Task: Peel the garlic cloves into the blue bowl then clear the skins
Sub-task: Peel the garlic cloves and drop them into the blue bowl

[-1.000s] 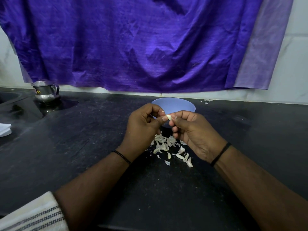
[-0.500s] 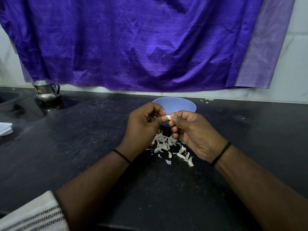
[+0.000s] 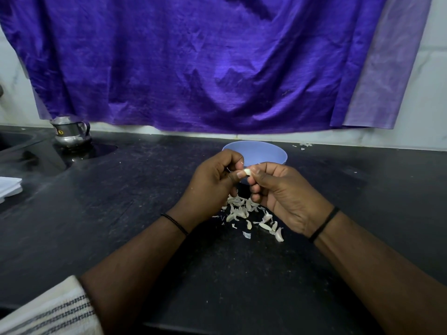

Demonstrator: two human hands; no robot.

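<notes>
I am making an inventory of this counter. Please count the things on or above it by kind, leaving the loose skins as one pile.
Blue bowl: 1
Garlic clove, pinched between left hand and right hand: 1
Pile of skins: 1
Steel jug: 1
White folded item at the left edge: 1
Total: 5

A small white garlic clove (image 3: 247, 171) sits pinched before the round pale-blue plastic bowl (image 3: 261, 151); papery white skins (image 3: 249, 211) litter my bench.

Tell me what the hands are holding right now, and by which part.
One small white garlic clove, pinched between the fingertips of the left hand and right hand, one at each side.
</notes>
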